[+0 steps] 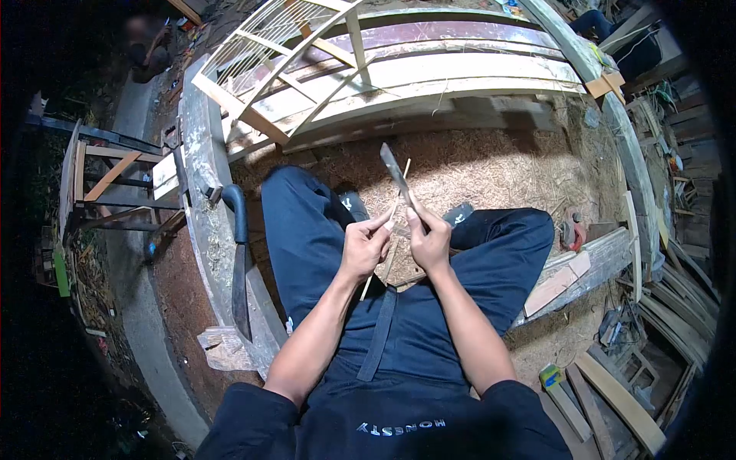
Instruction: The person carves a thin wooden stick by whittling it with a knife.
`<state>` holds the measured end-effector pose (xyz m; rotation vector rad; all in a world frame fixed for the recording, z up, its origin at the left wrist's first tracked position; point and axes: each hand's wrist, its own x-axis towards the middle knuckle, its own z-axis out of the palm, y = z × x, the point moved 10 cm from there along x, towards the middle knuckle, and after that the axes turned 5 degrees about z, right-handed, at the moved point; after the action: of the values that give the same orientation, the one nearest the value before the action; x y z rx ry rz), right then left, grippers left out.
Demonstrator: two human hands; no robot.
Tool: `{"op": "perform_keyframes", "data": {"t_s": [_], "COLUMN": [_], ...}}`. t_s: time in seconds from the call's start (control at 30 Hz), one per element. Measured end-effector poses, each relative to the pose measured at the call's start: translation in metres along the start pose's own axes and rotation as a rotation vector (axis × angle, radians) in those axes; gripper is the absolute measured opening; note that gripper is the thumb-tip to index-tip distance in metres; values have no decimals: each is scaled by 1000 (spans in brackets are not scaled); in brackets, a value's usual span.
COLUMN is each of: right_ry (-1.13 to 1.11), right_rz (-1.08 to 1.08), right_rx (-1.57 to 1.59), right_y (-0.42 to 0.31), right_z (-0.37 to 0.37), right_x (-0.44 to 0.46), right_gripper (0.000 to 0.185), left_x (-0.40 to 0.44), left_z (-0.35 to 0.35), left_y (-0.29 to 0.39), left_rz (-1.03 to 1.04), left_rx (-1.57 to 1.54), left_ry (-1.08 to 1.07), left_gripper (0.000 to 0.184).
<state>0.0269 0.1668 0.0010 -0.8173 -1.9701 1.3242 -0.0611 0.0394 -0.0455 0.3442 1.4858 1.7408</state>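
Note:
Above my lap, my left hand is closed on a thin pale strip that runs up and down between my hands. My right hand grips a knife, its blade tilted up and to the left. The blade crosses the strip just above my fingers. The knife's handle is mostly hidden in my right hand. Both hands are close together but apart, over the shavings-covered ground.
A wooden frame with thin bars lies on the pale board ahead. A large blade with a curved blue handle rests on the left beam. Red-handled tool and loose wood lie at right. A person is at far upper left.

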Motion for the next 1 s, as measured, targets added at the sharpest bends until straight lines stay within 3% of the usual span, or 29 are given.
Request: {"op": "perform_keyframes", "data": {"t_s": [0.07,0.13,0.2,0.27,0.33,0.4,0.47,0.53,0.6,0.7,0.73,0.8,0.87,0.93,1.0], "right_ry": [-21,-81,-43,5,48,-105,-61,7,32,-126,-134,-74,-3,-219,-119], "right_rz": [43,-111,-122,90,91,-50,-150,87,140,-147,-149,63,79,16,-134], "right_rx": [-22,-3,24,-80,17,-50,-30,-46,21,-55,-53,-44,7,-92,35], "right_y": [1,-21,-20,7,8,-15,-15,16,18,-26,-25,4,9,-2,-22], "right_z": [1,7,3,-4,-5,7,6,-3,-6,9,10,2,-5,12,8], "right_x": [-8,-24,-19,2,-1,-17,-18,2,0,-28,-24,-7,-4,-20,-29], "right_gripper": [38,34,32,32,32,34,34,35,34,35,35,38,39,39,39], "left_x": [1,5,2,0,1,5,3,0,2,10,9,5,5,7,8], "left_z": [0,-6,-8,0,0,-5,-9,0,3,-7,-8,0,2,-6,-9], "left_y": [3,1,-3,4,1,3,-6,0,1,-1,-1,-8,-7,-3,-4], "left_rz": [-18,-41,-16,-21,-41,-6,-54,-47,-61,-48,-45,-67,-38,-30,-35], "left_rx": [-1,-19,43,67,-20,-24,47,25,-13,37,121,26,31,-17,79], "left_ry": [4,3,22,16,5,6,22,4,13,0,-20,-29,-12,-2,-58], "left_gripper": [35,36,35,34,34,34,34,32,29,28,28,31,30,29,31]}}
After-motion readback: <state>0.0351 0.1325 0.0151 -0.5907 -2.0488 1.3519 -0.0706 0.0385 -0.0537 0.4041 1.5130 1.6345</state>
